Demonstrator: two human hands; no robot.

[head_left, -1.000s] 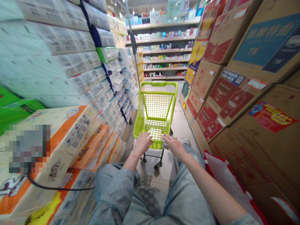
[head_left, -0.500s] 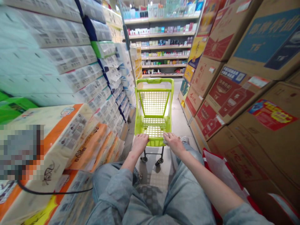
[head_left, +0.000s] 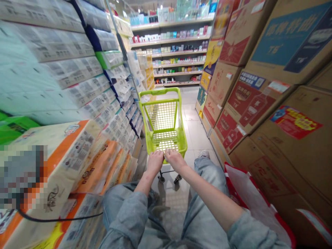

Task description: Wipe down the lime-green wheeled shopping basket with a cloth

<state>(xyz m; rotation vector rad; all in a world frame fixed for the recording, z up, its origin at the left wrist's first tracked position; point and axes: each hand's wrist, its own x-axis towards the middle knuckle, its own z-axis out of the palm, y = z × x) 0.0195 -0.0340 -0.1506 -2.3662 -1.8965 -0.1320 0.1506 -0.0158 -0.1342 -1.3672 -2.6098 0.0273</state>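
A lime-green shopping basket cart (head_left: 183,140) with grid sides stands in the aisle in front of me, on black legs and small casters (head_left: 177,178). My left hand (head_left: 156,162) is closed over its near rim, left of the middle. Close beside it, my right hand (head_left: 175,160) also grips that rim, fingers curled over the edge. Through the grid the basket shows nothing inside. A slim grey pole (head_left: 121,46) rises at the cart's far left corner; whether it is fixed to the cart I cannot tell.
Wrapped paper packs (head_left: 85,152) are stacked along the left. Cardboard cartons (head_left: 259,100) line the right, with a red-and-white bag (head_left: 249,183) below them. Shelves of small boxed goods (head_left: 181,50) stand across the far end. A black cable (head_left: 64,220) crosses the lower left.
The cart has turned slightly, its far end now further left. My right hand has slid left along the rim, close to my left hand.
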